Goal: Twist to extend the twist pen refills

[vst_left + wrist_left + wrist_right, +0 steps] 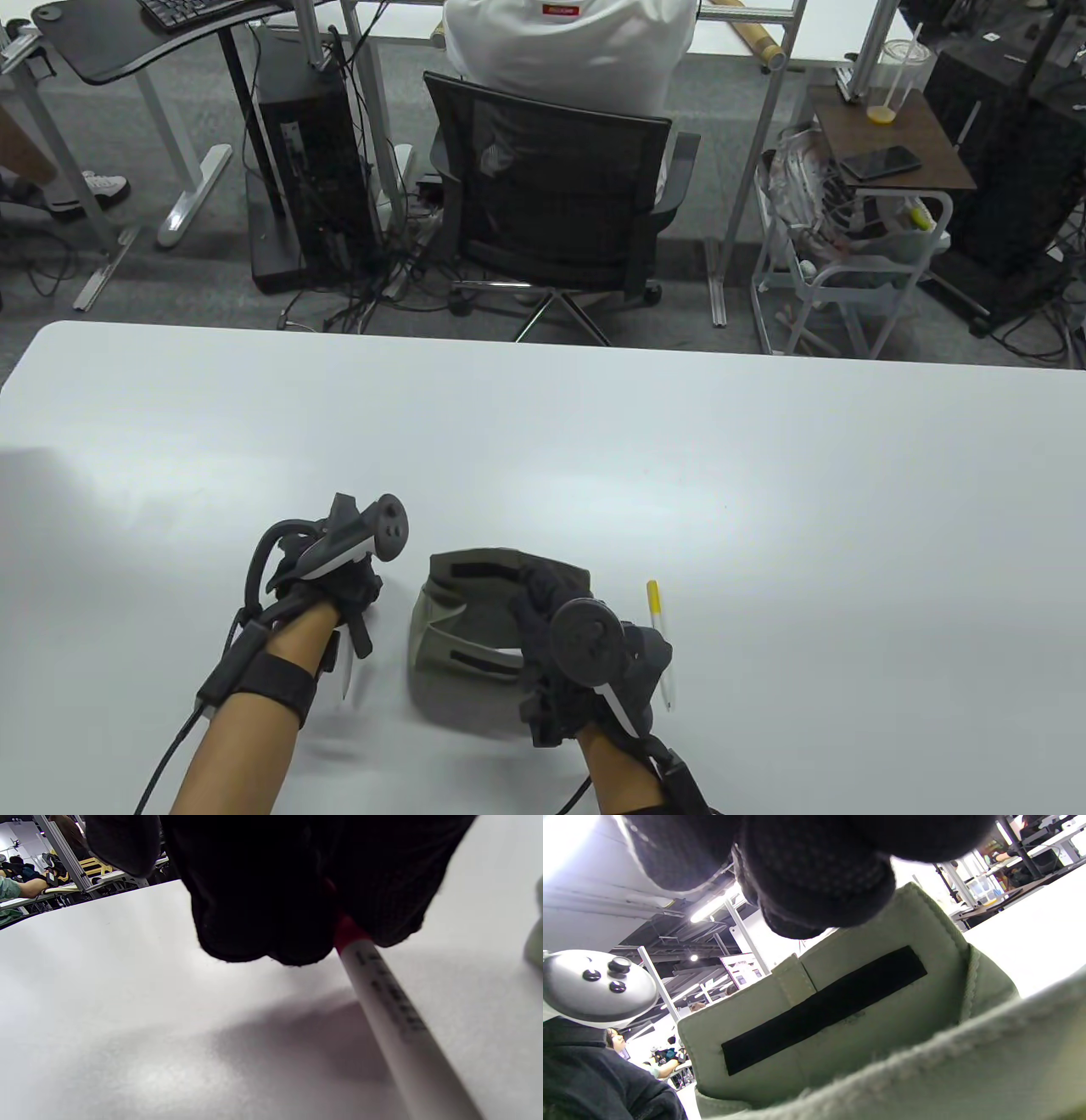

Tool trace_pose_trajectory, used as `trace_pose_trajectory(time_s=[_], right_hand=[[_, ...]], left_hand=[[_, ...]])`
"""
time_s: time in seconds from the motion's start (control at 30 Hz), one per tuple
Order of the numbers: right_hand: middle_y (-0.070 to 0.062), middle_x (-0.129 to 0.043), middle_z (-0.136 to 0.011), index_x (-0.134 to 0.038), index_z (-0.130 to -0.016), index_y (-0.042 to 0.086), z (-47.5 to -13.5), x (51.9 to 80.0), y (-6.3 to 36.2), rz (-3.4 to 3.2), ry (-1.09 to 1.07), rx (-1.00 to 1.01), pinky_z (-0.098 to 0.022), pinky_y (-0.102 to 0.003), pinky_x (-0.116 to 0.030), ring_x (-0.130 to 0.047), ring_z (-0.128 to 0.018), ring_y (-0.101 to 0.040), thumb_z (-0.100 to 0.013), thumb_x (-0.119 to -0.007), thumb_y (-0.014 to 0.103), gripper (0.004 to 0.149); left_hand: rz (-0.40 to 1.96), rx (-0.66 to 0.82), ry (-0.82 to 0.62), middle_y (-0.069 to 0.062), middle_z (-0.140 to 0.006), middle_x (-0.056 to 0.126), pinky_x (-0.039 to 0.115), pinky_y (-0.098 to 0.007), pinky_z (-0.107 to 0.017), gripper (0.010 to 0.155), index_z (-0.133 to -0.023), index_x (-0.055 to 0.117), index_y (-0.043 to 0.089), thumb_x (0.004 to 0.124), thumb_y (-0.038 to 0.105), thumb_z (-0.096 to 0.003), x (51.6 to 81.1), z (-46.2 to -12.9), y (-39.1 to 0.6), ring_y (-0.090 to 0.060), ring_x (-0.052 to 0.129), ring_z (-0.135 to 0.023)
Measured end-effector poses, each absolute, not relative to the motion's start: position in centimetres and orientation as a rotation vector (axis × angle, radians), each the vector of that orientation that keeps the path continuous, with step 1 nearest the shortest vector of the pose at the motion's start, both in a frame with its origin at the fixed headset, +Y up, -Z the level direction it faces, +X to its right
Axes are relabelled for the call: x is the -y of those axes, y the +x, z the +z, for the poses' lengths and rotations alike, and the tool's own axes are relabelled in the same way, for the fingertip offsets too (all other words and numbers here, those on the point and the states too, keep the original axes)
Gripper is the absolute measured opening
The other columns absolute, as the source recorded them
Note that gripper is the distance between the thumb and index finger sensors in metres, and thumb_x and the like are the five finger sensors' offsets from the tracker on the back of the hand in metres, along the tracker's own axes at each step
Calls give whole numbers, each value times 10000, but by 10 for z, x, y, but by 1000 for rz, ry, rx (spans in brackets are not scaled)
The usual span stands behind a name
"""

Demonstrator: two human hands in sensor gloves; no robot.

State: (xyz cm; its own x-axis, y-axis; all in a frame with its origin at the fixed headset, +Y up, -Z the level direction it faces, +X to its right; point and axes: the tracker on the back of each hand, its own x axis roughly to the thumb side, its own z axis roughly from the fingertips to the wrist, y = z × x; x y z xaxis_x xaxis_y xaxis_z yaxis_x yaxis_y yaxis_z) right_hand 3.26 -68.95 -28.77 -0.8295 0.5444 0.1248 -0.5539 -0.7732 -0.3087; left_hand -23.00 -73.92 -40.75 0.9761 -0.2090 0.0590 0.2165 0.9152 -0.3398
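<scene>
Left hand (327, 586) grips red pen (394, 1014), left of pouch (475, 628). Right hand (585, 654) reaches into pouch; grip unclear. Yellow pen (659, 637) right of pouch. Risk: one-handed, barrel cannot twist.

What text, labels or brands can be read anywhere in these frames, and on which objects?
None can be read for certain.
Dark print along the white pen barrel held by the left hand: too blurred to read.
Red tag on the white garment of the seated person behind the chair: lettering too small.
Board with printed panels behind the green pouch, right wrist view: too small.
</scene>
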Motion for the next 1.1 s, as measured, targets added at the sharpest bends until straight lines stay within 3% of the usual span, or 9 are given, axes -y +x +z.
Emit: trace_pose_trajectory(time_s=[0.6, 0.93, 1.1], right_hand=[[-73, -1003, -639, -868, -801, 157, -288, 691, 33, 2515, 35, 448, -154, -249, -865, -1006, -238, -111, -345, -808, 440, 540], [-75, -1002, -640, -867, -802, 156, -288, 691, 34, 2511, 29, 447, -155, -251, -864, -1005, -238, -112, -344, -810, 438, 541], [-74, -1003, -639, -868, -801, 157, -288, 691, 34, 2513, 29, 444, -154, -251, -864, -1005, -237, -112, -343, -811, 439, 541]], left_hand=[[-175, -16, -346, -30, -662, 1042, 591, -694, -673, 596, -943, 820, 102, 932, 413, -447, 754, -407, -230, -234, 1048, -560], [-186, -13, -351, -42, -700, 1034, 577, -706, -672, 645, -972, 796, 93, 908, 464, -457, 754, -407, -229, -255, 1039, -604], [-136, -10, -348, -105, -805, 1009, 541, -726, -679, 689, -1023, 740, 82, 877, 480, -478, 745, -406, -230, -318, 1011, -681]])
